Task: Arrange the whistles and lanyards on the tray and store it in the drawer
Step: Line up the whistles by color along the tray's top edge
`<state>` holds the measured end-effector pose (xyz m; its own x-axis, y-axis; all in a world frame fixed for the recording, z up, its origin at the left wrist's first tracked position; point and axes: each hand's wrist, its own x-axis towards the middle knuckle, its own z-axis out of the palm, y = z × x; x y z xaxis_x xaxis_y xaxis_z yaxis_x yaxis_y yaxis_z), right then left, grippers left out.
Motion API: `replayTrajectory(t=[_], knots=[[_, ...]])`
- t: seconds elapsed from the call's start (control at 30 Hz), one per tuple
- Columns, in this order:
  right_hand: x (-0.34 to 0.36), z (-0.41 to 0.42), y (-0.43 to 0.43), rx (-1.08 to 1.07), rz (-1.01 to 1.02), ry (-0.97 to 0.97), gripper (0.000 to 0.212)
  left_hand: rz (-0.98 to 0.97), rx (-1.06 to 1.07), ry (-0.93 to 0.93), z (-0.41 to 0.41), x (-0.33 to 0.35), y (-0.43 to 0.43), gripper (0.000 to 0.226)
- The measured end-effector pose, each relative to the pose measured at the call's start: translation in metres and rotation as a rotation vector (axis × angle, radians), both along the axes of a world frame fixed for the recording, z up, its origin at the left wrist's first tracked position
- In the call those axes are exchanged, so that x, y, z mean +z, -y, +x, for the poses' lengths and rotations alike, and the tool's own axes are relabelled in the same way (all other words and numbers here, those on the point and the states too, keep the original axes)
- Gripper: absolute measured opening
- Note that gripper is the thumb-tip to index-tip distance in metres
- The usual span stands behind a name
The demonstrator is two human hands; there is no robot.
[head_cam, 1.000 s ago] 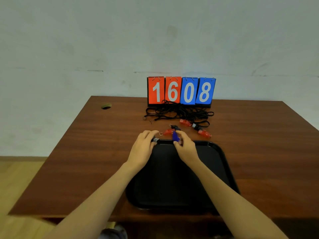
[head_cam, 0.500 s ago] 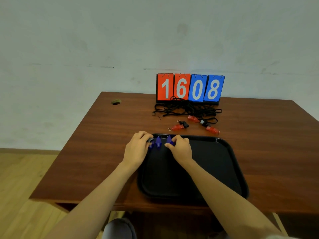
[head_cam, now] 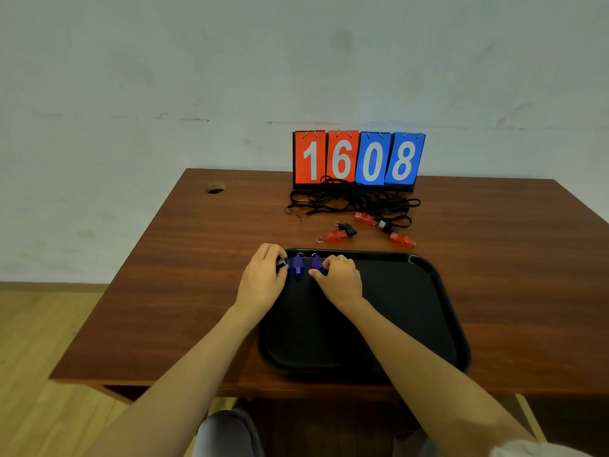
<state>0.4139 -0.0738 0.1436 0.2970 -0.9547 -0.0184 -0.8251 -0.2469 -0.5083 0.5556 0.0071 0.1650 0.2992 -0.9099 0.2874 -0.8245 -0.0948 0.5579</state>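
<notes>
A black tray (head_cam: 428,324) lies on the wooden table. Two blue whistles stand side by side in its far left corner. My right hand (head_cam: 341,280) pinches the right blue whistle (head_cam: 316,262) with thumb and fingers. The other blue whistle (head_cam: 298,267) sits between my hands. At the tray's left rim my left hand (head_cam: 263,282) curls round a small dark-ended whistle (head_cam: 281,263), mostly hidden. Beyond the tray lie red whistles (head_cam: 334,235), (head_cam: 403,239), (head_cam: 365,218) with black pieces. A tangle of black lanyards (head_cam: 352,199) lies behind them.
A flip scoreboard (head_cam: 359,158) reading 1608 stands at the table's back edge against the wall. A cable hole (head_cam: 215,188) sits at the far left of the table (head_cam: 197,275). My knees show below the front edge.
Both hands came back from the tray's far rim and brought the blue whistles down into its far left corner. The view has shifted so the table sits more to the right.
</notes>
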Motion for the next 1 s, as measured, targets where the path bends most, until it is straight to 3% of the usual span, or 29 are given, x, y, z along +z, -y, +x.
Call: replayTrajectory(t=[0.13,0.27,0.37,0.47,0.8,1.0], knots=[[0.0,-0.001,0.0,0.002,0.003,-0.033,0.046,0.007,-0.003,0.001,-0.004,-0.001,0.001,0.013],[-0.007,-0.003,-0.003,0.164,-0.258,0.047,0.057,0.008,-0.002,0.033,-0.004,-0.003,0.002,0.015],[-0.009,0.003,-0.001,0.401,-0.306,-0.093,0.056,0.007,-0.005,0.074,-0.002,-0.005,0.001,0.017],[-0.01,0.011,0.0,0.47,-0.26,-0.199,0.052,0.008,-0.005,0.082,0.0,-0.009,-0.001,0.016],[-0.012,0.008,0.0,0.377,-0.235,-0.193,0.047,0.004,-0.002,0.077,0.0,-0.011,0.003,0.015],[-0.006,-0.002,-0.005,0.319,-0.222,-0.115,0.065,-0.012,0.009,0.075,-0.008,-0.004,0.008,0.014]])
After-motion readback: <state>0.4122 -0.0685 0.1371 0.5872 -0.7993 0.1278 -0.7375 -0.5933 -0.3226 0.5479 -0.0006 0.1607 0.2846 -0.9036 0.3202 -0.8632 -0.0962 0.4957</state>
